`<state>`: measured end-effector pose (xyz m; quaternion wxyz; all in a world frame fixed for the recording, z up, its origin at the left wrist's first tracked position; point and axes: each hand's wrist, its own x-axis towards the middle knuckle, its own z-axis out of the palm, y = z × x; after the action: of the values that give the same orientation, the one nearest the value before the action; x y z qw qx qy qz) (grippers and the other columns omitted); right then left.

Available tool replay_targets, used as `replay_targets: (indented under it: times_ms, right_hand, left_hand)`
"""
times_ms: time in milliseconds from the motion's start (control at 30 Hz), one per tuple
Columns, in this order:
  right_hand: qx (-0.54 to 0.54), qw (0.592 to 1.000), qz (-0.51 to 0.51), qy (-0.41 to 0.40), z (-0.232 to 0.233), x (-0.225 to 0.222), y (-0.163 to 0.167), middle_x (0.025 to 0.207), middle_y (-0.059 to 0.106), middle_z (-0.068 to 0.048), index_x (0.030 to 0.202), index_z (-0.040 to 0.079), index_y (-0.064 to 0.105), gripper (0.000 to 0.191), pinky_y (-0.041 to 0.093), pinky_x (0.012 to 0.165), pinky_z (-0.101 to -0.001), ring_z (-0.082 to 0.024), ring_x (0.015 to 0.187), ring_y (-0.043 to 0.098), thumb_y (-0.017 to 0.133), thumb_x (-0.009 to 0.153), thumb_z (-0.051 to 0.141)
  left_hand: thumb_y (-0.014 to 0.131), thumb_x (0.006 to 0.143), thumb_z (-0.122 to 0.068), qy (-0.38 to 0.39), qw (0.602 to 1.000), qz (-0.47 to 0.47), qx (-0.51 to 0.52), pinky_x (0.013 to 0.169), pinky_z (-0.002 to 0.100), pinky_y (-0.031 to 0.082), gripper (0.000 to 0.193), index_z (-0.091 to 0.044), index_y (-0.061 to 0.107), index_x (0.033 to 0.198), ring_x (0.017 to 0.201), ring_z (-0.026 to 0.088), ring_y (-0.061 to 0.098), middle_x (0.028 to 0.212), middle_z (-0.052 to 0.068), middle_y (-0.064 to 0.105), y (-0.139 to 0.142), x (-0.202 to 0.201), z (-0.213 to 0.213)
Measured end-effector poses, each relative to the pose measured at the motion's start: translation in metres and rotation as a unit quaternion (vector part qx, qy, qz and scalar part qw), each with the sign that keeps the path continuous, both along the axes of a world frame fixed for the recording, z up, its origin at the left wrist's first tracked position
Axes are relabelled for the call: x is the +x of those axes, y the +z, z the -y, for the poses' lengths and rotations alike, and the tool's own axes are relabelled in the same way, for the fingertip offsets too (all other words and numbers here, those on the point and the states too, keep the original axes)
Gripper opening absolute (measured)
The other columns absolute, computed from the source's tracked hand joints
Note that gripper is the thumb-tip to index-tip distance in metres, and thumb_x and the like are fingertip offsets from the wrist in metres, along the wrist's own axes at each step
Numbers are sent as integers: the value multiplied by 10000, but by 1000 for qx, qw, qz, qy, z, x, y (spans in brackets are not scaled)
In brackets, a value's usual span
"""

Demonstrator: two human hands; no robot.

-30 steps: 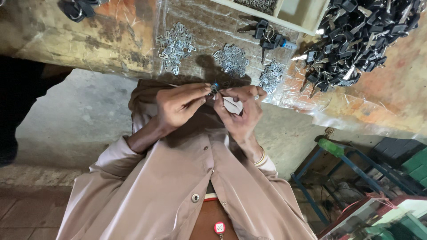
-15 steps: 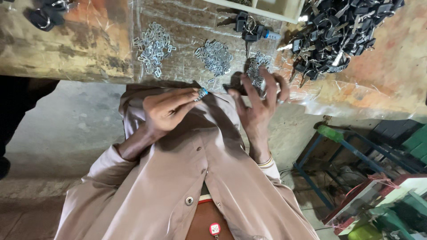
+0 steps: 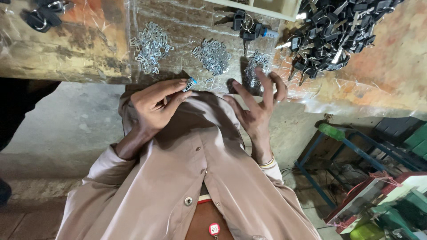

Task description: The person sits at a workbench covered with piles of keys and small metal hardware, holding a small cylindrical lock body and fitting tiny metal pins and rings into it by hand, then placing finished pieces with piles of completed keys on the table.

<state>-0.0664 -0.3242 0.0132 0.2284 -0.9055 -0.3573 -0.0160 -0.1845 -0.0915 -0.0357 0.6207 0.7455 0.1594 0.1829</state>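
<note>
Head view looks down past a beige shirt [image 3: 178, 178] to a worn table [image 3: 66, 44] wrapped in clear plastic. Left hand [image 3: 153, 104] sits at the table's near edge, its fingers pinched on a small blue-and-metal part [image 3: 190, 83] held between thumb and forefinger tips, just off the edge. Right hand [image 3: 258, 106] is spread wide, fingers released and holding nothing, fingertips over the near edge, reaching into the right clip pile [image 3: 255, 71]; whether they touch it cannot be told. Three loose heaps of small silver clips lie along the near edge: the left pile [image 3: 151, 46], the middle pile [image 3: 214, 55], and the right one under the fingertips. Farther in from the middle pile lies a small bunch of black-headed keys [image 3: 247, 24], one piece with a blue end. A large heap of black keys [image 3: 338, 31] fills the table's far right. More black pieces [image 3: 42, 15] sit at the far left corner. A pale tray [image 3: 267, 6] edge shows at the far side. Beyond the table, a blue metal frame [image 3: 338, 155] stands on the floor at right.
</note>
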Motion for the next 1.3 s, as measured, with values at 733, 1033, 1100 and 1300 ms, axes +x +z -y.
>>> replay_targets:
  times_ms: [733, 1033, 1100, 1300]
  right_hand:
    - [218, 944, -248, -20, -79, -13, 0, 1005, 737, -37, 1117, 45, 695, 267, 502, 873, -301, -174, 938, 656, 824, 886, 11]
    - [45, 991, -94, 83, -82, -8, 11, 1079, 723, 32, 1104, 166, 753, 287, 364, 964, -381, -172, 1022, 604, 873, 859, 79]
    - [-3, 986, -137, 98, -85, -1, 15, 1122, 684, 58, 1129, 222, 795, 284, 321, 968, -398, -166, 1081, 564, 880, 875, 128]
    - [-75, 993, 8, 96, -117, 4, 12, 1588, 398, -129, 1371, 194, 731, 361, 191, 1188, -550, -377, 1474, 297, 786, 1018, 243]
  left_hand:
    - [784, 916, 66, -23, 998, 25, 49, 829, 303, 649, 265, -15, 740, 1164, 1012, 233, 780, 1186, 124, 750, 3, 3, -4]
    - [811, 898, 42, -30, 996, 33, 81, 771, 289, 635, 226, -5, 761, 1113, 954, 225, 788, 1143, 143, 770, 1, 1, -9]
    - [828, 893, 23, -10, 996, 28, 82, 794, 298, 634, 231, -5, 760, 1111, 967, 233, 786, 1134, 146, 769, 2, -3, -13]
    - [839, 910, 27, 65, 997, 23, 33, 886, 321, 639, 232, 8, 741, 1119, 1030, 254, 785, 1145, 155, 762, 7, -17, -30]
